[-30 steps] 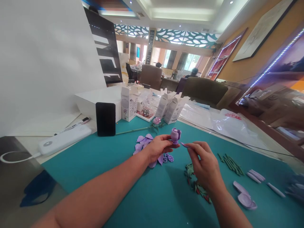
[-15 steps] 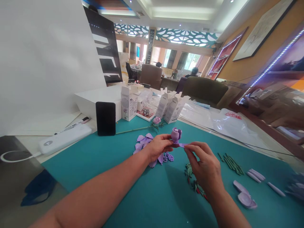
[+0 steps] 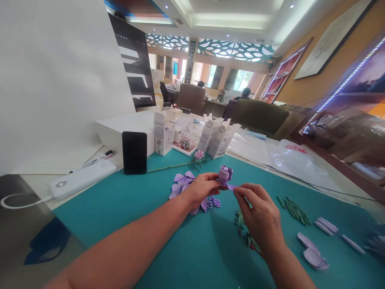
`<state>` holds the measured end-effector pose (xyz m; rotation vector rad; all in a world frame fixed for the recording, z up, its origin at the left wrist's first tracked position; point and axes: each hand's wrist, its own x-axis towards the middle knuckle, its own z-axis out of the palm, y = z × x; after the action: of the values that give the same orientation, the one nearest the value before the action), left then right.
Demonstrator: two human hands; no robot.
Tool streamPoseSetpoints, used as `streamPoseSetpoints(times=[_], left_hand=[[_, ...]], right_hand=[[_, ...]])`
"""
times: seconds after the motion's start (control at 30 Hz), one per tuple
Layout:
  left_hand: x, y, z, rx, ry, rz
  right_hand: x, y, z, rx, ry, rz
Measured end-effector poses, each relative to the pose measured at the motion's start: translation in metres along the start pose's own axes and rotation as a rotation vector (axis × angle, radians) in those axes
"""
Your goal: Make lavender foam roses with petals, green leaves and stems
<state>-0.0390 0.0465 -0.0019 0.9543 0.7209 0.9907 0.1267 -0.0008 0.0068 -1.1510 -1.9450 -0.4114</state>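
My left hand point(image 3: 206, 188) is closed on the base of a purple toy flower head point(image 3: 224, 175), which stands upright above the mat. With thumb and forefinger, my right hand point(image 3: 260, 208) pinches a small purple petal piece point(image 3: 231, 187) whose other end meets the flower's base. Whether the two are joined I cannot tell. Loose purple petals point(image 3: 182, 181) lie under and behind my left forearm, with purple wheel-shaped rings point(image 3: 214, 202) beside them. Green leaf pieces point(image 3: 240, 220) lie partly hidden by my right hand.
A green mat point(image 3: 120, 216) covers the table. Green stem pieces point(image 3: 297, 210) and pale lilac parts point(image 3: 314, 257) lie at right. A finished pink rose point(image 3: 199, 154) lies behind, near a black tablet-like panel point(image 3: 134, 153) and white boxes point(image 3: 164, 134). A white power strip point(image 3: 82, 178) sits at left.
Both hands hold nearly the same pose, with the flower head and petal piece still between them. The whole view has shifted slightly.
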Motion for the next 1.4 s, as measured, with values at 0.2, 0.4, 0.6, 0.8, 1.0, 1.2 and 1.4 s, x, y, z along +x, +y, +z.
streamPoseSetpoints(times=[0.2, 0.4, 0.6, 0.8, 1.0, 1.2, 1.4], left_hand=[[-0.0002, 0.0002, 0.0004, 0.001, -0.001, 0.010], [-0.0004, -0.0003, 0.0006, 0.009, -0.005, 0.021], [0.0003, -0.0007, 0.0007, 0.013, -0.014, 0.034], [-0.0010, 0.0012, 0.0016, 0.005, -0.005, 0.026], [-0.0016, 0.0018, 0.0012, 0.007, -0.006, 0.031], [-0.0014, 0.0032, 0.0029, -0.001, 0.003, 0.029], [-0.0036, 0.0053, 0.0053, 0.007, 0.006, 0.024]], right_hand=[[-0.0005, 0.0005, 0.0000, -0.002, -0.009, -0.003], [0.0006, -0.0020, -0.0008, -0.006, 0.008, -0.007], [0.0005, -0.0022, -0.0012, -0.022, 0.017, -0.027], [0.0010, -0.0033, -0.0031, -0.001, 0.001, -0.013], [0.0014, -0.0038, -0.0028, 0.007, 0.011, 0.007], [0.0007, -0.0034, -0.0021, 0.009, 0.016, 0.005], [0.0004, -0.0027, -0.0024, 0.003, 0.011, -0.015]])
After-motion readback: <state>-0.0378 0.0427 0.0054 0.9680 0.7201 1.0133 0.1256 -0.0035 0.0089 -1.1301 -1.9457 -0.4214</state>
